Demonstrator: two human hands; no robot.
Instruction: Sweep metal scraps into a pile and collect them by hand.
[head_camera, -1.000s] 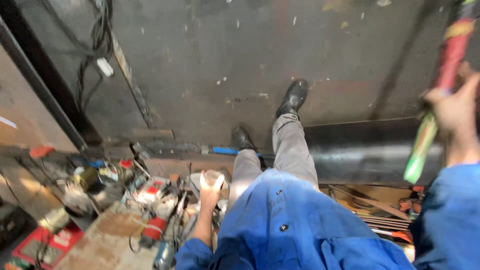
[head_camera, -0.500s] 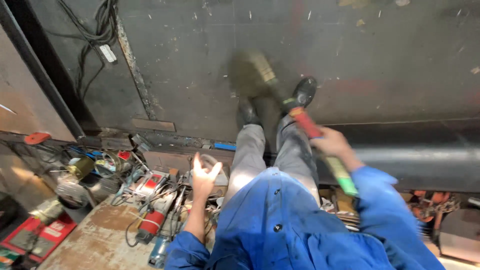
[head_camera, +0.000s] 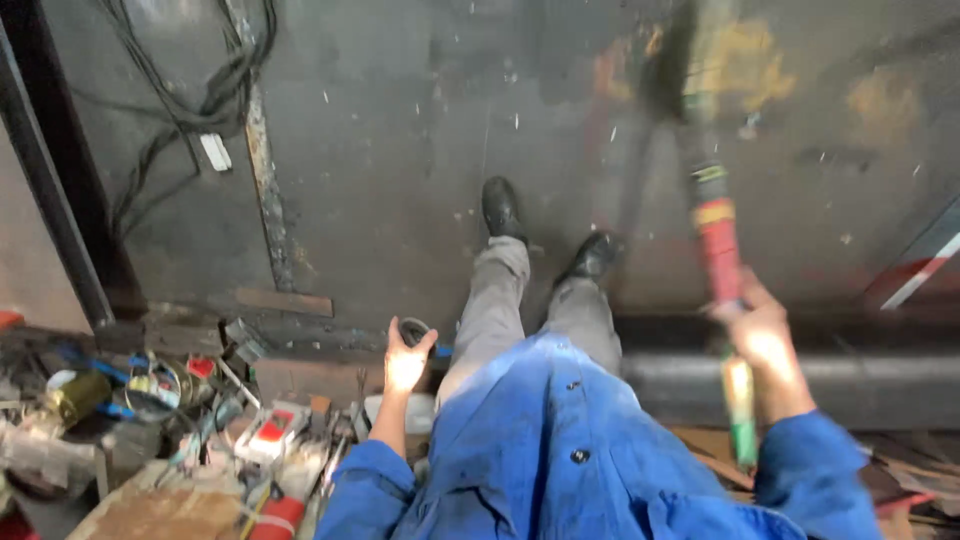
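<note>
My right hand grips a long broom with a red and green handle, held out in front of me at the right. Its yellowish bristle head is blurred against the dark metal floor. At my left hip, my left hand is raised with its fingers curled on a small dark ring-shaped object; what kind of object it is cannot be told. I wear a blue coat and grey trousers, and my black shoes stand on the floor.
A heap of tools, cans and small boxes lies at the lower left. Black cables hang at the upper left beside a rusty strip. A dark post slants along the left edge. A thick steel bar runs across at the right.
The broom swept from the far right across in front of my feet, then back out ahead to the right. My left hand stayed raised at my hip holding the small object.
</note>
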